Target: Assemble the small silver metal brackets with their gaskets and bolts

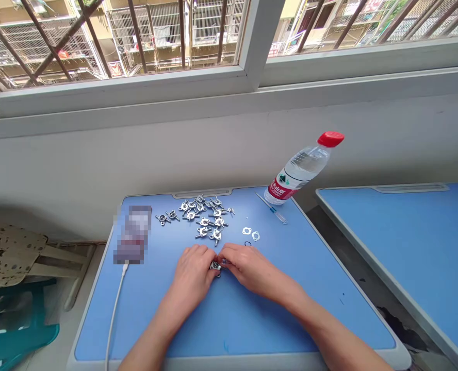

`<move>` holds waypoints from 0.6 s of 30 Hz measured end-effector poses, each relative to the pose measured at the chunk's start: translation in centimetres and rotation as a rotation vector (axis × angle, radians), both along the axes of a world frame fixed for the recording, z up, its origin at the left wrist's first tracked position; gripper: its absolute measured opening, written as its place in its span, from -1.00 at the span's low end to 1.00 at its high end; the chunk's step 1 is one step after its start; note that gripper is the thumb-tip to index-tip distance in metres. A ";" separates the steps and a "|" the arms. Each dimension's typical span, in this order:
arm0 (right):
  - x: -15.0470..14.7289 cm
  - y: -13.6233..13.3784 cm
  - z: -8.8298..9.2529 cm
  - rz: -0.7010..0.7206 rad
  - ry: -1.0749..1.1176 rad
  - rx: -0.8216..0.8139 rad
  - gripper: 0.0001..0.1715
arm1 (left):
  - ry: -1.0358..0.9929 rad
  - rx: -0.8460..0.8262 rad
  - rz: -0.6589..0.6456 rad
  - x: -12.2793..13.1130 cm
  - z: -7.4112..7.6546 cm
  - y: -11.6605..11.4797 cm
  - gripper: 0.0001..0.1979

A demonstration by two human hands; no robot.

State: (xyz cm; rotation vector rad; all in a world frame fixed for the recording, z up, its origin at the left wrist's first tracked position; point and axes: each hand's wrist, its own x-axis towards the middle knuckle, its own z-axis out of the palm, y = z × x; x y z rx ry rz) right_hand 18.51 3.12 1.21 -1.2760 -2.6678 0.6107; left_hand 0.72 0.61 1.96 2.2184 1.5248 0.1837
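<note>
My left hand [193,270] is closed, thumb and fingertips pinching a small silvery metal fitting [215,266] just above the blue table. Close against it, my right hand [248,265] is also closed, its fingertips on a small shiny metal piece [225,261]. Whether the two pieces are joined is hidden by my fingers. Beyond my hands lies a loose cluster of similar metal fittings [203,222] with flat plates and pin-like ends. Two thin flat metal plates [246,231] rest to the right of the cluster. A dark ring [247,243] shows just past my right hand.
A water bottle [291,178] with a red cap stands at the back right, beside a thin blue-and-clear tool [271,208]. At the left lies a blurred-out phone-like object [133,234] with a white cable [115,314]. Another blue table [414,226] stands to the right.
</note>
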 end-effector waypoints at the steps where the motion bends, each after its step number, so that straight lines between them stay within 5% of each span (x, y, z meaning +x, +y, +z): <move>1: 0.0 0.0 -0.1 0.003 0.003 0.016 -0.75 | -0.008 -0.007 0.007 0.0 0.0 0.0 -0.94; 18: 0.1 0.3 -0.3 -0.039 0.081 -0.019 -0.76 | -0.039 -0.027 0.020 -0.1 -0.1 0.2 -0.93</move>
